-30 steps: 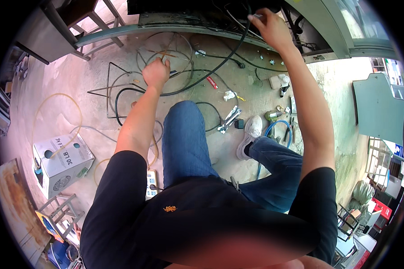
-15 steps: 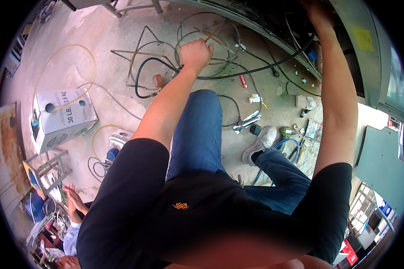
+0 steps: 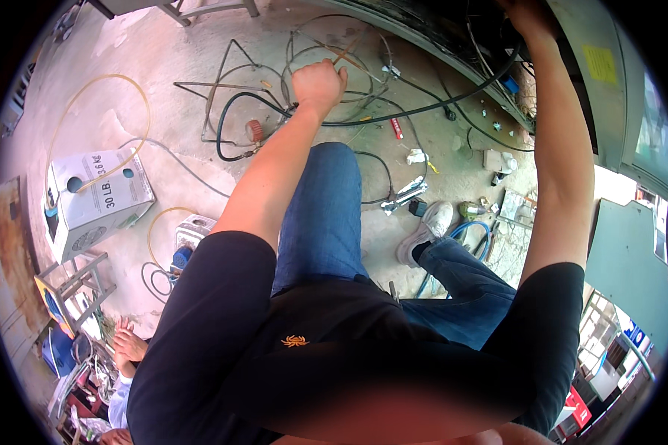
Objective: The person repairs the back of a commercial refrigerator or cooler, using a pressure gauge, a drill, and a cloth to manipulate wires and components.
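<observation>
My left hand (image 3: 319,83) is closed on a thin copper-coloured tube (image 3: 343,55) above the floor, among loops of thin metal tubing and hose. A thick black hose (image 3: 430,110) runs from beside it up to the dark open underside of a metal cabinet (image 3: 603,104). My right hand (image 3: 531,18) reaches into that opening at the top right, its fingers hidden in shadow. A red round fitting (image 3: 254,130) lies left of my left forearm.
A white box (image 3: 111,215) with yellow hose stands left, near a metal stool (image 3: 89,282). Another person's hands (image 3: 126,343) show at lower left. Scraps, a green power tool (image 3: 469,210), blue hose and a grey-green panel (image 3: 631,245) lie to the right.
The view has turned, and my right hand has gone further into the dark opening, out of clear sight. Another person's hands have come into view at the lower left.
</observation>
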The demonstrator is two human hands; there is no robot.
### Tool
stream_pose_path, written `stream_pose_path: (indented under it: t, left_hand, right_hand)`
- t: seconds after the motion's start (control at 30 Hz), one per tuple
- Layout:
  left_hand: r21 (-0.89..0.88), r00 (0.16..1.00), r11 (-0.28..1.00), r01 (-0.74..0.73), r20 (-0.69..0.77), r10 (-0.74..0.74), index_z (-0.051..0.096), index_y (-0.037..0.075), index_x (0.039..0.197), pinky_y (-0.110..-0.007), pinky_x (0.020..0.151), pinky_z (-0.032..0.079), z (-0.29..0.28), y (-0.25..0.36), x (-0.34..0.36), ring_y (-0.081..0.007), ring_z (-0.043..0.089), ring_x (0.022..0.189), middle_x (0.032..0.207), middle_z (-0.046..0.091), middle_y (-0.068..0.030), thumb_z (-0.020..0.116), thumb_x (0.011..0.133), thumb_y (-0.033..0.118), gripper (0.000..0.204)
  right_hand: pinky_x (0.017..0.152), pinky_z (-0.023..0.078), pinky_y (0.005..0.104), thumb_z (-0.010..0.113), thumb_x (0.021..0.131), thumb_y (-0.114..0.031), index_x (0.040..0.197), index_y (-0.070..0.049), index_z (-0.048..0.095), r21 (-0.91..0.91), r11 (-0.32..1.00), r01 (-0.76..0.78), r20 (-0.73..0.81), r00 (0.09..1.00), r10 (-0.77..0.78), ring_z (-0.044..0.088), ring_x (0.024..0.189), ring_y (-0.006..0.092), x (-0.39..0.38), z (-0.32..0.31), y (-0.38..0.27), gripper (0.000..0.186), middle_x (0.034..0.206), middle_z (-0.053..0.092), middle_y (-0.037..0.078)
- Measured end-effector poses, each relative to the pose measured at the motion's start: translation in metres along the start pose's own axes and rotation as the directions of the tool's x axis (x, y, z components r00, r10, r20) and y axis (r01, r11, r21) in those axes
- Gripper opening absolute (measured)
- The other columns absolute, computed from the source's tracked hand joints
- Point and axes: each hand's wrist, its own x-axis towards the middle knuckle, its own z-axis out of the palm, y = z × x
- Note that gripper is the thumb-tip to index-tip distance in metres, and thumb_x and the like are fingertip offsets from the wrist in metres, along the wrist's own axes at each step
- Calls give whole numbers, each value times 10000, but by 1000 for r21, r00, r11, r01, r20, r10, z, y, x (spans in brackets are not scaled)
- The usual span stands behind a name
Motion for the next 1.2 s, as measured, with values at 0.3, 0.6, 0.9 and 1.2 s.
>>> stream_pose_path:
  t: [0.3, 0.6, 0.9, 1.2]
  left_hand:
    - [13, 999, 1000, -15, -39, 16, 717, 86, 885, -464, 693, 565, 4, 0, -1, -325, 735, 759, 779, 740, -130, 616, 942, 492, 423]
    - [-6, 1000, 1000, -7, -3, 7, 720, 85, 900, -468, 699, 567, 2, 0, 1, -330, 734, 760, 793, 742, -134, 616, 938, 498, 428]
    - [-19, 1000, 1000, -11, -7, 11, 727, 81, 901, -463, 717, 570, 0, 1, 1, -324, 741, 789, 831, 753, -125, 625, 937, 473, 407]
    - [-19, 1000, 1000, -18, -4, 18, 725, 84, 918, -477, 709, 571, 1, 1, 1, -338, 739, 782, 809, 747, -141, 601, 949, 495, 430]
  right_hand:
    - [796, 509, 490, 624, 931, -303, 921, -33, 693, 132, 986, 96, 303, 944, -133, 687, 883, 399, 8, -12, 6, 279, 921, 711, 244]
    - [753, 491, 472, 615, 945, -343, 906, -46, 688, 238, 970, -56, 326, 945, -25, 659, 838, 368, 11, -7, 0, 308, 884, 701, 214]
    - [710, 473, 454, 605, 959, -383, 891, -59, 682, 358, 911, -204, 432, 901, 32, 632, 793, 337, 21, -16, -3, 340, 847, 692, 183]
    - [762, 482, 458, 669, 943, -378, 877, -55, 716, 107, 994, -21, 265, 964, -8, 635, 834, 338, 12, -10, 13, 333, 896, 706, 194]
